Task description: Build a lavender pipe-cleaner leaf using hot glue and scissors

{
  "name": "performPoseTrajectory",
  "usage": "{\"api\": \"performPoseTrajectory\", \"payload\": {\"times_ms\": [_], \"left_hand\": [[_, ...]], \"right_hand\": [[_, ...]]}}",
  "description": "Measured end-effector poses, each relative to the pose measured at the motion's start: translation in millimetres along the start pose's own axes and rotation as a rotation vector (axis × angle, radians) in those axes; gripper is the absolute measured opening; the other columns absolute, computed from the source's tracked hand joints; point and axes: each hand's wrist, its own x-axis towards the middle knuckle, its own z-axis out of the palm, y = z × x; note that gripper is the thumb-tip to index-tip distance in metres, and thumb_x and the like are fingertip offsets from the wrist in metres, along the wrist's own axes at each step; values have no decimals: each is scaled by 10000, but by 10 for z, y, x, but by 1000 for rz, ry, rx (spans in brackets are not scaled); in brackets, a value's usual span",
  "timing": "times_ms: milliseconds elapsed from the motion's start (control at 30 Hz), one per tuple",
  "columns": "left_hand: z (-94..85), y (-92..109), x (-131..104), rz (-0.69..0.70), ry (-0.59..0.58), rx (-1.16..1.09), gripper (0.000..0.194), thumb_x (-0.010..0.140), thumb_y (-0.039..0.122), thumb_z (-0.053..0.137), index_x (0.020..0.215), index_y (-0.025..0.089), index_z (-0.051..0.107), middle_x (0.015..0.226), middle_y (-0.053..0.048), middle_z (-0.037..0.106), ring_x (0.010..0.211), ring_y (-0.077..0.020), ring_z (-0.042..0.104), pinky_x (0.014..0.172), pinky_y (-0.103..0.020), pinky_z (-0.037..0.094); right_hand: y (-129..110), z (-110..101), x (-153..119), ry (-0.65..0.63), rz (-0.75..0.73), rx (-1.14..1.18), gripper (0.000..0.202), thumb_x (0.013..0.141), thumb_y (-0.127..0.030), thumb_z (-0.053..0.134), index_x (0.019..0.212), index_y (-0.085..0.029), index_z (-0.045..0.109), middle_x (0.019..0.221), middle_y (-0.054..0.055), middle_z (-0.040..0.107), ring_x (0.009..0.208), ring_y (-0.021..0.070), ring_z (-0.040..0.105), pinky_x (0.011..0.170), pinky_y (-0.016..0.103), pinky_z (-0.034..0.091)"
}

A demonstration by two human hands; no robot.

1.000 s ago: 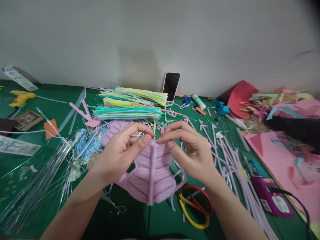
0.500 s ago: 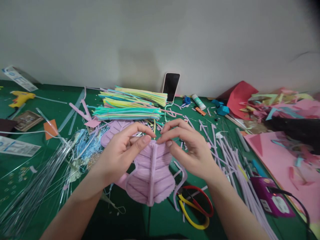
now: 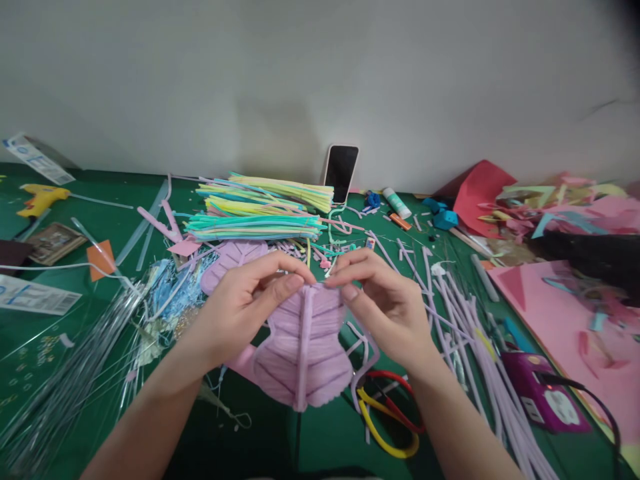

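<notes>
A leaf-like purple piece built of pipe cleaners (image 3: 303, 347), with a thick midrib and slanting veins, hangs below my two hands. My left hand (image 3: 255, 300) pinches its top edge near the midrib between thumb and forefinger. On the right side of that same edge, my right hand (image 3: 383, 300) has its thumb and fingertips closed. A second purple leaf shape (image 3: 233, 260) lies partly behind my left hand. Beside the piece, a curled purple strip (image 3: 367, 363) passes near the scissors (image 3: 390, 413), which have red and yellow handles.
Bundles of coloured pipe cleaners (image 3: 260, 207) lie at the back before a propped phone (image 3: 341, 173). A yellow glue gun (image 3: 43, 200) and clear wires (image 3: 75, 373) are on the left. Loose purple pipe cleaners (image 3: 485, 373), a purple box with a cable (image 3: 545, 393) and pink paper (image 3: 550, 313) fill the right.
My right hand has shifted slightly down and right along the top edge. My left fingertips have slid a little right. The leaf piece stays almost in place.
</notes>
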Motion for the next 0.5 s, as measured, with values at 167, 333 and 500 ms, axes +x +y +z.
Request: {"api": "performPoseTrajectory", "payload": {"times_ms": [167, 333, 500], "left_hand": [[-16, -9, -9, 18, -15, 10, 177, 942, 349, 546, 922, 228, 675, 790, 30, 649, 603, -91, 523, 518, -197, 386], [-49, -51, -1, 32, 0, 13, 233, 948, 385, 528, 883, 216, 674, 820, 16, 666, 693, -109, 579, 580, -190, 429], [-43, -86, 35, 36, 41, 48, 308, 953, 420, 502, 827, 197, 673, 781, 3, 659, 676, -114, 567, 585, -198, 434]], "right_hand": [[10, 32, -130, 84, 131, 15, 114, 900, -211, 603, 961, -245, 693, 895, 20, 664, 820, 151, 624, 690, 274, 513], [66, 108, -358, 212, 238, 38, 88, 874, -232, 642, 931, -244, 707, 799, 0, 703, 697, 137, 658, 619, 246, 541], [85, 249, -479, 326, 243, -4, 87, 850, -217, 673, 899, -251, 736, 803, 15, 721, 696, 145, 665, 600, 250, 550]]}}
